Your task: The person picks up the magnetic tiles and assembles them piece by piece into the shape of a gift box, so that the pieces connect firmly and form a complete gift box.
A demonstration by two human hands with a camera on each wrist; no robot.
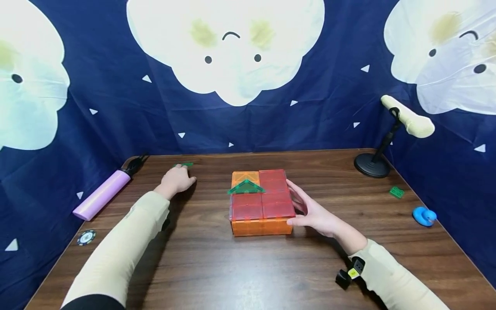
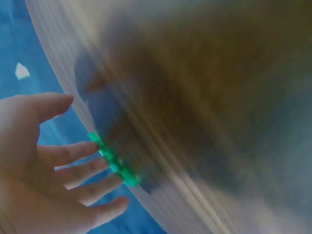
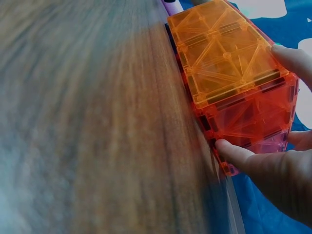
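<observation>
A low box of see-through magnetic tiles (image 1: 263, 206) stands mid-table, with orange and red tiles on top and an orange front. A green triangle tile (image 1: 246, 186) sits on it; whether it is flat or tilted I cannot tell. My right hand (image 1: 311, 214) rests against the box's right side, thumb at the front corner, extended fingers on the red side tile (image 3: 253, 117). Far to the left, my left hand (image 1: 177, 180) reaches toward the table's back edge. Its spread fingertips touch a narrow green studded piece (image 2: 114, 161), partly covered in the head view.
A lilac hand pump (image 1: 102, 194) and a poker chip (image 1: 86, 237) lie at the left. On the right are a black stand (image 1: 372, 165) with a cream covered top, a green brick (image 1: 396, 192) and a blue rubber duck (image 1: 424, 216). Blue cloth (image 1: 217, 125) hangs behind.
</observation>
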